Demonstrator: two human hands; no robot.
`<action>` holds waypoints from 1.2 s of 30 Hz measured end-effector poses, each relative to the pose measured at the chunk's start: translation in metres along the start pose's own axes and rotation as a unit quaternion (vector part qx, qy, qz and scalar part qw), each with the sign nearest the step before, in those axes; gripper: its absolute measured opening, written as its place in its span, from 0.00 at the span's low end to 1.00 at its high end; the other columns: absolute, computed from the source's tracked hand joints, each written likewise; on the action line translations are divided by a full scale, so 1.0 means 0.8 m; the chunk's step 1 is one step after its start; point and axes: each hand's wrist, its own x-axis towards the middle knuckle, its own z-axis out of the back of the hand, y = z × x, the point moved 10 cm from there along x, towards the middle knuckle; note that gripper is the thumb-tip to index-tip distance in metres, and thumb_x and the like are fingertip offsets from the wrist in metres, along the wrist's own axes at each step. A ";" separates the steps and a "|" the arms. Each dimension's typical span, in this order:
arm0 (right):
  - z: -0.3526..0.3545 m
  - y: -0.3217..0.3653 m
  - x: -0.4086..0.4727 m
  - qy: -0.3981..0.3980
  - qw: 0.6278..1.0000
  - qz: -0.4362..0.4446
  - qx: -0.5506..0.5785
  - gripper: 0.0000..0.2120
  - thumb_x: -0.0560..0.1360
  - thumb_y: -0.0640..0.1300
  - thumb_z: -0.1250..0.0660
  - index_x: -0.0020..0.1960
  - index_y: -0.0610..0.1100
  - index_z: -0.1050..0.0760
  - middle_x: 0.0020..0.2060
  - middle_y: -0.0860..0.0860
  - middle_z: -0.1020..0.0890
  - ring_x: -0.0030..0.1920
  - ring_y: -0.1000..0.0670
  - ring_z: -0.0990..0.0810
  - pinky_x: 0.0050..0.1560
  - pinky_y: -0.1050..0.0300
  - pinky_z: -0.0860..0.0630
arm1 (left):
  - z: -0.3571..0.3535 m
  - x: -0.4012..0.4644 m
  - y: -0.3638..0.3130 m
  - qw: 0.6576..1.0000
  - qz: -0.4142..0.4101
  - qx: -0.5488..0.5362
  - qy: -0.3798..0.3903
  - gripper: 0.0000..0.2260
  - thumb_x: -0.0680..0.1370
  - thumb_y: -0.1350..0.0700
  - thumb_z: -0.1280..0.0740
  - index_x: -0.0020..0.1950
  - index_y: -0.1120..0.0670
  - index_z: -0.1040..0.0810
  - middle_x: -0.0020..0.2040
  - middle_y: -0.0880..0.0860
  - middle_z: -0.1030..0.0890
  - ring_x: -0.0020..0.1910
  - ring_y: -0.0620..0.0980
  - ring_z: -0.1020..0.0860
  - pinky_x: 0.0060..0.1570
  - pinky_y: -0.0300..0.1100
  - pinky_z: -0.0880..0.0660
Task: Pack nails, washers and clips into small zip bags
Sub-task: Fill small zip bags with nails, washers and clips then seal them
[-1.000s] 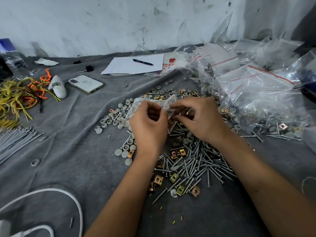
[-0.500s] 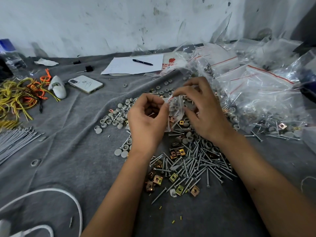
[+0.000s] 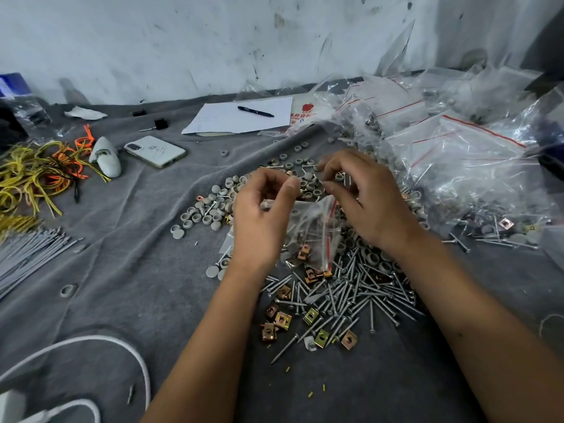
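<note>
Here the small zip bag [image 3: 314,233] hangs in the middle of the frame between the two hands, its long axis close to upright with a slight lean, the red zip stripe running down its right edge, so the mouth appears to face right, toward the right hand. The left hand [image 3: 262,218] pinches the bag at its upper left, its fingers [image 3: 290,186] curled over the plastic; the right hand [image 3: 369,199] sits just right of the stripe, its fingers [image 3: 331,186] bent and pinched together above the bag's top corner, though whether they grip the plastic or some small part I cannot tell. A few nails and a copper clip show through the plastic low in the bag. The coming move, I judge, turns on that mouth: the right hand is the nearer to it, and must either press the stripe closed or feed more in from the right. Loose nails [image 3: 345,294] lie spread below the bag toward lower centre, brass clips [image 3: 283,320] at their lower left edge, and grey washers [image 3: 210,213] left of the left hand, all on the grey cloth of the desk [image 3: 122,270]. Against the frame half a second back, both hands have dropped lower and drawn a little apart, and the bag has swung from a crumpled bunch held between the fingertips to hang longer and lower.
</note>
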 end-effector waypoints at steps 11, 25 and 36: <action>-0.028 -0.040 -0.014 0.113 0.986 -0.120 0.019 0.05 0.79 0.44 0.29 0.54 0.49 0.22 0.37 0.53 0.15 0.36 0.56 0.16 0.39 0.51 0.20 | -0.073 -0.028 -0.001 0.916 -0.117 0.326 0.204 0.28 0.70 0.36 0.25 0.62 0.49 0.29 0.59 0.46 0.27 0.61 0.49 0.32 0.63 0.49 0.28; -0.003 -0.076 -0.012 -0.081 0.687 -0.258 0.674 0.09 0.76 0.37 0.33 0.51 0.37 0.16 0.40 0.46 0.15 0.38 0.54 0.16 0.35 0.69 0.21 | -0.076 -0.034 -0.036 0.915 -0.211 0.307 0.157 0.49 0.66 0.31 0.23 0.78 0.53 0.38 0.73 0.50 0.32 0.72 0.50 0.34 0.75 0.45 0.35; 0.030 -0.060 -0.007 -0.121 0.790 -0.179 0.574 0.05 0.73 0.39 0.29 0.49 0.44 0.17 0.38 0.48 0.18 0.35 0.52 0.22 0.29 0.64 0.28 | -0.015 -0.008 -0.011 0.999 -0.036 -0.030 0.009 0.12 0.85 0.54 0.39 0.45 0.56 0.23 0.46 0.64 0.15 0.40 0.65 0.17 0.41 0.56 0.18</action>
